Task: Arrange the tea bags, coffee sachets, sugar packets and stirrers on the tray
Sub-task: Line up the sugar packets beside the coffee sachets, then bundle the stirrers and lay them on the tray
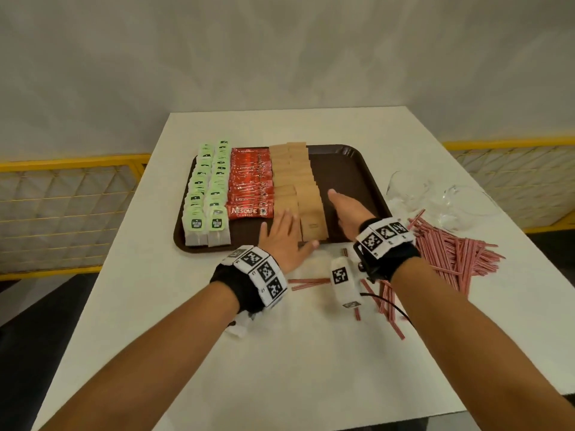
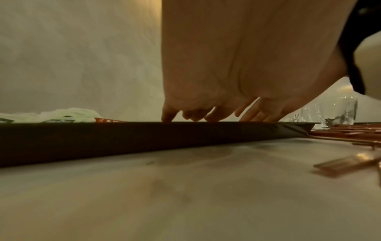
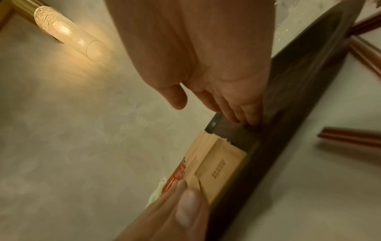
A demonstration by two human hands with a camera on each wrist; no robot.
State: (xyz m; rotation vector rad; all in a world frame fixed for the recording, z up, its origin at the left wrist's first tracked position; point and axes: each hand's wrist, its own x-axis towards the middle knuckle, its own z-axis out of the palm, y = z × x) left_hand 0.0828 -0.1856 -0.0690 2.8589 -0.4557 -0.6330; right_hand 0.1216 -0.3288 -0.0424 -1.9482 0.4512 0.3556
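Paper, foil and plastic on a smooth table

Matt brown plastic tray (image 1: 348,169); glossy red coffee sachets (image 1: 249,181); matt kraft-paper sugar packets (image 1: 298,178); clear glass bowls (image 1: 435,203); smooth white table (image 1: 280,353).

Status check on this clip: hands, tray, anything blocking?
Left hand and right hand open, flat, flanking the sugar packets. Stirrers loose on table, off the tray. Nothing blocking.

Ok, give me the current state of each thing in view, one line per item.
tea bags: two rows, left end of tray
coffee sachets: stacked row beside them
sugar packets: two rows, mid-tray
stirrers: loose on table, off tray
tray: right part bare
glass bowls: empty, on table
left hand: flat on packets
right hand: flat beside packets
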